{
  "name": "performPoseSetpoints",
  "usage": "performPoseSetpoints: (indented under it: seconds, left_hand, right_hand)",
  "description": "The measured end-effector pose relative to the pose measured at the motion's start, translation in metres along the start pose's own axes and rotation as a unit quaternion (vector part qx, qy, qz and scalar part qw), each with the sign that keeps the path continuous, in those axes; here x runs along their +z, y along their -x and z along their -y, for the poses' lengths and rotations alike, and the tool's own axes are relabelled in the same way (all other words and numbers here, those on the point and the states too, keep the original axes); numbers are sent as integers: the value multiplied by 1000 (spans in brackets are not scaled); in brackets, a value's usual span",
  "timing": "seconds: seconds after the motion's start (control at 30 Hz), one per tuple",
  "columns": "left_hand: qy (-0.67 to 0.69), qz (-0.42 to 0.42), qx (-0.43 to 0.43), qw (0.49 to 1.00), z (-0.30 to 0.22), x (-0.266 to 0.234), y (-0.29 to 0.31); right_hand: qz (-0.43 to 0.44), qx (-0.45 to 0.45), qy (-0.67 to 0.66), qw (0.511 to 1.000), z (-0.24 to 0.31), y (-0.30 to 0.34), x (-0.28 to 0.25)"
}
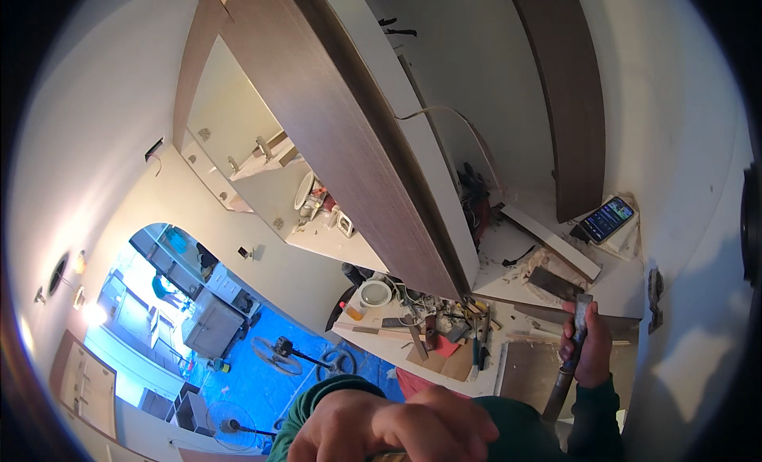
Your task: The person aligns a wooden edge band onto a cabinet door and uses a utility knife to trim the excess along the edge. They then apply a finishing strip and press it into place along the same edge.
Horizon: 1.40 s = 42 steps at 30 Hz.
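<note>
My right hand point(594, 352) is wrapped around the upper part of a long-handled, hammer-like tool point(565, 375), its handle slanting down toward me. At the tool's top, a flat dark blade-like piece point(554, 283) reaches left over the cabinet shelf; whether it belongs to the tool I cannot tell. Close in at the lower edge, my left hand point(397, 425) is curled with its knuckles up. A sliver of something yellowish-brown shows beneath it, but what the fingers hold is hidden. A phone point(609, 217) lies on the shelf beyond my right hand.
A brown-faced cabinet panel point(333, 105) slants across the middle. The dusty shelf point(508, 263) carries a loose strip point(552, 241) and debris. Left of my right hand, a bench point(381, 323) holds pliers point(483, 339), cables and scraps. A standing fan point(276, 355) is on blue floor sheeting point(278, 319).
</note>
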<state>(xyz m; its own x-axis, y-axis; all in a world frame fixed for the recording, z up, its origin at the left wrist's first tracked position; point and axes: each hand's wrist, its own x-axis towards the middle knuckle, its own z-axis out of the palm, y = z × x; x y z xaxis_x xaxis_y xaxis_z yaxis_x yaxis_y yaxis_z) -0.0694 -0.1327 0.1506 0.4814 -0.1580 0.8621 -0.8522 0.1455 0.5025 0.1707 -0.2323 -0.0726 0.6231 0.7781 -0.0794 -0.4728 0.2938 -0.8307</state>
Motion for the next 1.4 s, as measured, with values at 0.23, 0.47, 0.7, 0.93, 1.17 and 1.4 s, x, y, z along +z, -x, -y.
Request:
performPoseSetpoints:
  seconds: [0.23,0.47,0.7,0.93,1.17,1.4]
  left_hand:
    - [-19,7,-103,994,-24,8,6]
    - [-56,-2,-76,996,-26,11,5]
    - [-154,-27,-10,988,-20,-22,16]
    - [-690,-199,-75,692,-27,-128,13]
    - [-800,-153,-20,580,-8,-185,21]
    - [-828,-149,25,541,7,-201,26]
  right_hand:
    - [2,3,0,1000,0,-2,1]
    - [1,6,2,1000,-3,-2,-2]
    - [-12,16,-14,1000,-6,-3,-5]
    - [-16,36,-22,999,-6,-4,0]
    - [-23,55,-55,997,-20,-6,-12]
    - [-5,5,6,1000,-35,7,-23]
